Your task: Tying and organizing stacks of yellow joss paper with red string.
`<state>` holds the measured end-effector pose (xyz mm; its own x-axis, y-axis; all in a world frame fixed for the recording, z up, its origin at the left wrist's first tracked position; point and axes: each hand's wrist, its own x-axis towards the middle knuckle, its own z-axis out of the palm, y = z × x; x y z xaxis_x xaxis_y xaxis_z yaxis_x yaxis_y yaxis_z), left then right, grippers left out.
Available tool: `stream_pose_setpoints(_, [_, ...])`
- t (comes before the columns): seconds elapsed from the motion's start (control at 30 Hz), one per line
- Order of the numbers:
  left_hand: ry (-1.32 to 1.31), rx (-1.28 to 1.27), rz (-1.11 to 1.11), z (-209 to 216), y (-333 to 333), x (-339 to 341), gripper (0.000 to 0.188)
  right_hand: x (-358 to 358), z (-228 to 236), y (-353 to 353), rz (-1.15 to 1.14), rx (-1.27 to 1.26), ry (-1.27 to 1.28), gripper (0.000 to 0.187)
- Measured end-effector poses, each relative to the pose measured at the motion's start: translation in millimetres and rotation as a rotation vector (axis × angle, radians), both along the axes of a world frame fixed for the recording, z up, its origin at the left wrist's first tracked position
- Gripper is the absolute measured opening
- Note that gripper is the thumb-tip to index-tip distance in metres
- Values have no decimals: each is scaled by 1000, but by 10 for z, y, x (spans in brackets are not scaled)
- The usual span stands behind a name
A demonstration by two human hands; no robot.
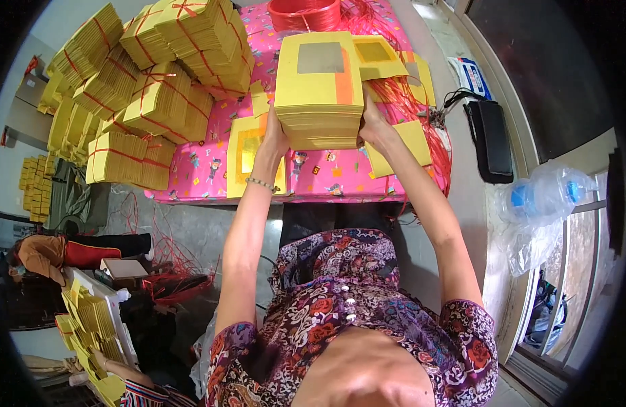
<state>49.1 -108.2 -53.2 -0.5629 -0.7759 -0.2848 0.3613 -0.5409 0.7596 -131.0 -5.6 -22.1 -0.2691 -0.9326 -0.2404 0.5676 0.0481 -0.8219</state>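
Yellow paper stack [318, 91], held between left hand [276, 136] and right hand [374, 123] near the worktop's [313, 190] front edge: gathered, no tie visible. Bundles [157, 112] along left edge: already tied. Tying apparently remains.

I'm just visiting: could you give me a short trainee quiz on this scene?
1. True or false: the bare left hand and bare right hand touch opposite sides of the thick stack of yellow paper sheets.

2. What binds the block-shaped yellow paper bundles? A) blue rope B) thin red ribbon C) black wire

3. Fill in: as the person sees it, these bundles lie to the stack's ____.

Key: 1 true; 2 B; 3 left.
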Motion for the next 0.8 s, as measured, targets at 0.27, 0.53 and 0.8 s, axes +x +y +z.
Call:
stream_pose_setpoints(0.27, [-51, -65, -7, -35, 217, 100, 64, 64, -25, 153, 7, 76, -53, 65])
stream_pose_setpoints(0.53, [-22, -80, 65, -243, 274, 237, 57, 255, 124, 346, -33, 131, -9, 65])
stream_pose_setpoints(0.8, [10, -83, 49, 1, 550, 274, 55, 225, 2, 464, 57, 76, 87, 65])
